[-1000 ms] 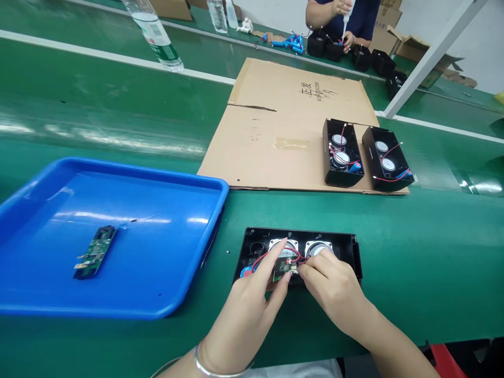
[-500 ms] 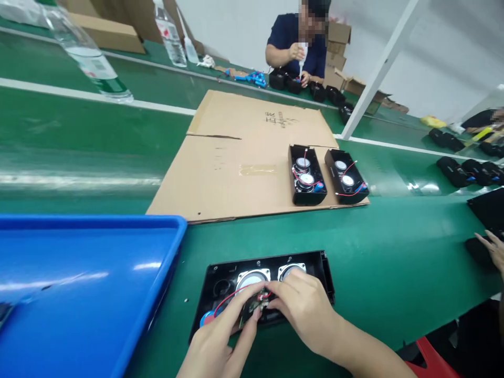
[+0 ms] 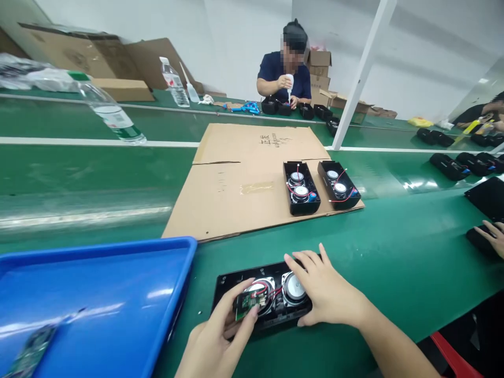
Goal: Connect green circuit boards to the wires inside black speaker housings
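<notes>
The left hand [image 3: 220, 336] pinched a small circuit board [image 3: 247, 301] over the speaker case [image 3: 263, 299], whose right end the right hand [image 3: 325, 294] pressed flat, fingers spread

Hidden and cut-off parts at your bench

Your right hand [image 3: 328, 294] covers the right end of the speaker housing [image 3: 226, 283]; your left hand [image 3: 218, 341] hides its near edge. The blue tray [image 3: 118, 294] and a blurred circuit board [image 3: 27, 357] run off the lower left of the frame.
</notes>
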{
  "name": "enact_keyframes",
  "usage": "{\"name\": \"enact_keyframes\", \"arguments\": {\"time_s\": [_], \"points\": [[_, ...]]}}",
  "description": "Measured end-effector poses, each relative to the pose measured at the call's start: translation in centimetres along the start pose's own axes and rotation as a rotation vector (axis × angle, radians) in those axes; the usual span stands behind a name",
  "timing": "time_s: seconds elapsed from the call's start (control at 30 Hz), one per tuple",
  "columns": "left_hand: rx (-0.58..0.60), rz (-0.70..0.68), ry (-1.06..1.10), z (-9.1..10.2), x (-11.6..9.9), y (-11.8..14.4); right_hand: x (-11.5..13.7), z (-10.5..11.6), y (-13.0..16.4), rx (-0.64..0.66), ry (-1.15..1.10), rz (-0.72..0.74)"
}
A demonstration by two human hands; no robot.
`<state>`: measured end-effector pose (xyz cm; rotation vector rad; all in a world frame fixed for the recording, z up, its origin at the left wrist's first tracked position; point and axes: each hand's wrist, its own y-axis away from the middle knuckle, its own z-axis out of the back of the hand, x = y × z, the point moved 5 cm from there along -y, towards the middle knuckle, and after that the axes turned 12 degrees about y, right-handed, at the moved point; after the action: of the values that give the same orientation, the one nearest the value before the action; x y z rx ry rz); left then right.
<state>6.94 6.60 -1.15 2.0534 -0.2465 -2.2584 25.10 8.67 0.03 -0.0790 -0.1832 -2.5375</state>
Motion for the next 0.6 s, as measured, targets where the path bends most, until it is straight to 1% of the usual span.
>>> {"name": "enact_keyframes", "arguments": {"time_s": [0.03,0.1,0.23,0.3,0.37,0.43,0.5,0.6], "points": [[-0.034,0.009,0.019,0.0,-0.3,0.2,-0.2,-0.2,0.0,0.009,-0.025,-0.011],[-0.081,0.022,0.058,-0.2,-0.8,0.6,-0.2,-0.5,0.1,-0.014,-0.080,-0.024],[-0.105,0.012,0.071,-0.7,-1.2,1.2,0.0,-0.9,0.8,-0.103,-0.109,-0.047],[-0.096,-0.025,0.026,-0.8,-1.3,1.3,-0.3,-0.8,1.5,-0.176,-0.083,-0.081],[-0.024,-0.056,-0.046,-1.0,-1.4,1.3,-1.1,-0.5,2.8,-0.256,-0.054,-0.141],[0.081,-0.085,-0.109,-1.4,-1.5,1.1,-2.6,-0.3,4.7,-0.309,-0.029,-0.232],[0.161,-0.119,-0.135,-1.8,-1.7,0.4,-4.7,-0.3,7.1,-0.335,-0.004,-0.357],[0.171,-0.147,-0.086,-2.1,-2.2,-1.7,-9.4,-0.2,11.6,-0.359,0.022,-0.618]]}}
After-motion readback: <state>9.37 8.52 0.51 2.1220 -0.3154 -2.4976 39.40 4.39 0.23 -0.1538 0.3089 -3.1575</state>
